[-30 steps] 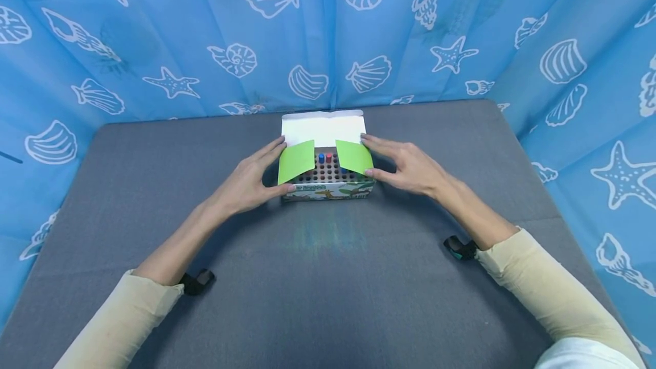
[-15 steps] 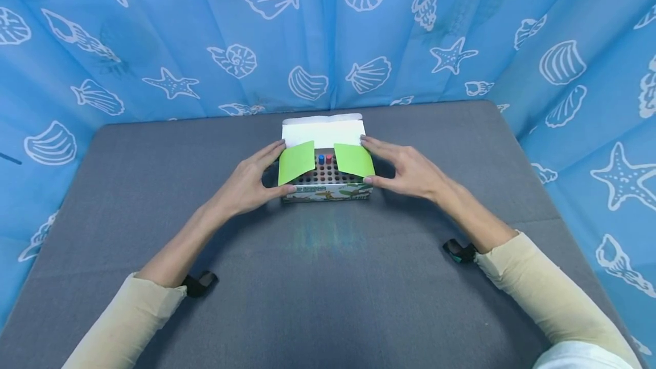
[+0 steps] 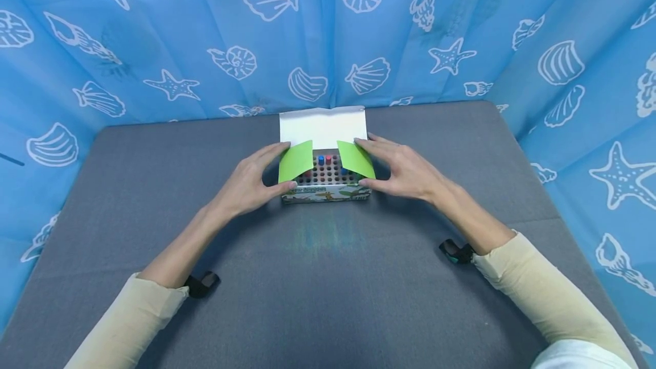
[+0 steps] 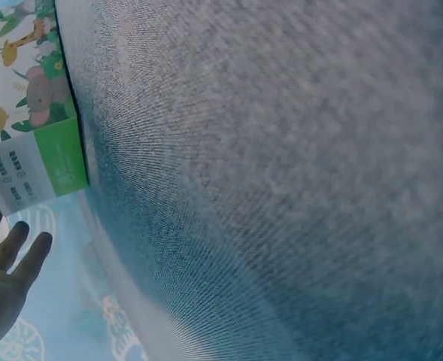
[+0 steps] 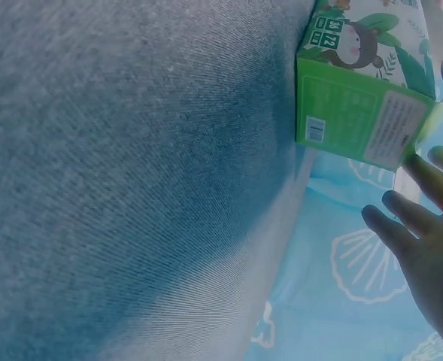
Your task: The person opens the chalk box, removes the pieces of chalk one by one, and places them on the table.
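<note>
The step in hand looks to be the handling of the end flaps of a printed cardboard box [image 3: 325,194], which sits on the grey counter [image 3: 328,300] near its far edge, between the two hands. The left hand [image 3: 250,181] is spread wide at one end, its thumb at the front corner and its fingertips by the back of the left green flap [image 3: 297,160]. The right hand [image 3: 410,172] mirrors it, also wide, at the right green flap [image 3: 355,158]; neither appears to grip anything. Both flaps tilt inward over the opening, apart from each other, and the white lid [image 3: 324,128] stands up behind. Between the flaps shows a holed insert [image 3: 326,171] with a blue cap [image 3: 321,160] and a red cap [image 3: 328,159] in it. Whether the flaps are to go down or outward cannot be told. Either way, the next move seems to call for light, even fingertip pressure on both, so that the thin card bends only along its creases
</note>
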The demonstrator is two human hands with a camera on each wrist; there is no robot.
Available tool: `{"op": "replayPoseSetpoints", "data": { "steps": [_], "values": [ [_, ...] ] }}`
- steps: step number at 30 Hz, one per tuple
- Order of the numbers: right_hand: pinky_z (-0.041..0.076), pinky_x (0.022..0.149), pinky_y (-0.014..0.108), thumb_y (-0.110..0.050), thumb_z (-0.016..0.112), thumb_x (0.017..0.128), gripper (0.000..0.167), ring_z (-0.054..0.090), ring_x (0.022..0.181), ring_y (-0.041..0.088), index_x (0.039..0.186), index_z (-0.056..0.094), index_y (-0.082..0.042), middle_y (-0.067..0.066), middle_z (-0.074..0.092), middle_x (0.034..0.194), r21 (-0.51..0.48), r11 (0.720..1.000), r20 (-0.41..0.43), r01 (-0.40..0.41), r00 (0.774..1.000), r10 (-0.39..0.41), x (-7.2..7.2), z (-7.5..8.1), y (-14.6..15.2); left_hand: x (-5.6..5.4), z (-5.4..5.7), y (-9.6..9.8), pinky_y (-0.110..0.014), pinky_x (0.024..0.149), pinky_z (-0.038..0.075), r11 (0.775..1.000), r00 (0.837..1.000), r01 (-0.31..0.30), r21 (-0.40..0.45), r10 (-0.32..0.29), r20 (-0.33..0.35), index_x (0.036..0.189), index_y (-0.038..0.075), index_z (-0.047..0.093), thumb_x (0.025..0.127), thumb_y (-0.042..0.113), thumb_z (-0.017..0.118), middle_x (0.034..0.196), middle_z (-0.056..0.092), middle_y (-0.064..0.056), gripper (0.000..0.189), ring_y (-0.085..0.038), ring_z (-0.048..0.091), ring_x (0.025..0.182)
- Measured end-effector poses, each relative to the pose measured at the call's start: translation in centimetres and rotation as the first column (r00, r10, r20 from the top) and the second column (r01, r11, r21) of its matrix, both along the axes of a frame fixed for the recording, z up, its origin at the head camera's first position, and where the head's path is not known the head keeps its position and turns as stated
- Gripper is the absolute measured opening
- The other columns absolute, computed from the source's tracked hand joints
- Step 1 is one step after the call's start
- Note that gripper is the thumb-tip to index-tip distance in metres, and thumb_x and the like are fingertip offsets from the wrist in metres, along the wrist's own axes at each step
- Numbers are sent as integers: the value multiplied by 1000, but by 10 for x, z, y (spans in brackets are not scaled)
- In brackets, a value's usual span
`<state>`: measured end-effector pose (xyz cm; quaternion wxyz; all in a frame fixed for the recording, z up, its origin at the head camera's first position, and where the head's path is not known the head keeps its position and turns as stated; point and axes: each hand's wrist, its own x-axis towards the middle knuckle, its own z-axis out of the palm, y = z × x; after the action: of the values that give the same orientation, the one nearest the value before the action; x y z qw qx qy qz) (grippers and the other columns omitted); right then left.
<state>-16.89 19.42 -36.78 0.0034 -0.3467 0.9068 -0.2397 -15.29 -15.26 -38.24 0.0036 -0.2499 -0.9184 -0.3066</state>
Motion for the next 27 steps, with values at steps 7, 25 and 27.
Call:
{"op": "replayPoseSetpoints", "data": {
  "steps": [7,25,27],
  "values": [
    [32,116,61,-40,77,86,82,38,140,39,153,40,-8,20,45,150,-45,999,-5,7,1000,-7,-1,3,1,1,3,-1,-61,114,36,999,1000,-10,30,9,8,155,16,38,88,41,76,153,41,-14,81,-37,39,139],
    [45,106,59,-26,84,81,91,51,129,40,156,35,-14,19,48,148,-173,984,79,32,997,-19,-4,4,10,-3,9,-9,-49,110,46,980,997,70,187,-61,-54,154,15,39,84,14,80,146,48,-15,81,-33,46,134],
    [46,106,58,-23,84,81,91,50,130,39,156,34,-13,18,47,149,-207,978,90,27,996,-9,-4,5,10,-4,10,-10,-46,110,46,974,996,80,210,-70,-55,154,14,38,83,11,80,145,48,-15,82,-33,46,134]
  ]
}}
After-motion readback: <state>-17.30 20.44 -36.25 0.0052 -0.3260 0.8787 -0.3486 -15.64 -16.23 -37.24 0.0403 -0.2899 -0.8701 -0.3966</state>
